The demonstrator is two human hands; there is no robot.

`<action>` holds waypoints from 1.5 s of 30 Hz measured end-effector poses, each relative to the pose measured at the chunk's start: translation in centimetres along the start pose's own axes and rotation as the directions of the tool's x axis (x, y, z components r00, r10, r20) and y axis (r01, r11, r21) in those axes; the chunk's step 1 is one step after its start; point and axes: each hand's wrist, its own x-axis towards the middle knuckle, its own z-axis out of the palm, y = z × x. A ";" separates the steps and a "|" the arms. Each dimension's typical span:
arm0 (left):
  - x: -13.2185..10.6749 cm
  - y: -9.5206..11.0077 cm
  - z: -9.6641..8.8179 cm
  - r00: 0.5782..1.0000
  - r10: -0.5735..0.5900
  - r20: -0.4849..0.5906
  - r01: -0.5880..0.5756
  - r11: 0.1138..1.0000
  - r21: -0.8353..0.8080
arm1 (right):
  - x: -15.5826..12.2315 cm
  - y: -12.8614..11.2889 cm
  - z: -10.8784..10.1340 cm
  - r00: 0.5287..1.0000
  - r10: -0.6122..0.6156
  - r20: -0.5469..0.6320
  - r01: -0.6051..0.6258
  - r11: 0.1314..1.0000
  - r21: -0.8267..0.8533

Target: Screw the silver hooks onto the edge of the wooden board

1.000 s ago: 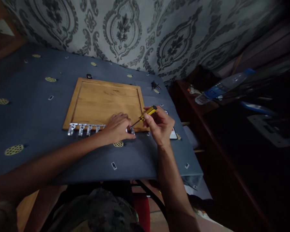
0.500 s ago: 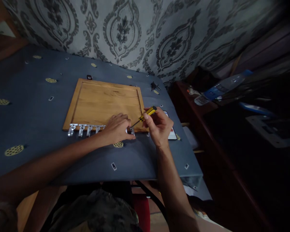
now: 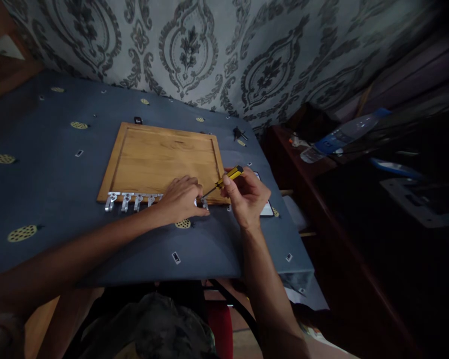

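Note:
A wooden panel [image 3: 164, 154] with a raised frame lies flat on the table. Along its near edge runs a metal hook rail [image 3: 127, 194] with several silver hooks. My left hand [image 3: 183, 199] covers the rail's right part, thumb and fingers closed around a hook [image 3: 204, 202] at the right end. In my right hand [image 3: 249, 197] is a yellow and black screwdriver [image 3: 230, 176], held between thumb and fingers. Its shaft slants down to the left, and the tip meets the rail at that end hook. My left fingers partly hide the contact point.
A blue patterned cloth [image 3: 52, 174] covers the table. A phone [image 3: 268, 207] lies partly behind my right hand. Keys [image 3: 239, 133] and a small black object [image 3: 138, 120] sit beyond the panel. On the dark furniture at right is a water bottle [image 3: 340, 139].
My right hand has shifted and turned slightly to the right on the screwdriver handle. The left hand, panel and hooks stay in place.

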 end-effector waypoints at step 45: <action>-0.3 0.4 -1.4 0.998 -0.026 0.057 0.024 0.999 0.033 | 0.2 -1.0 0.3 0.998 -0.067 0.018 0.069 0.978 -0.199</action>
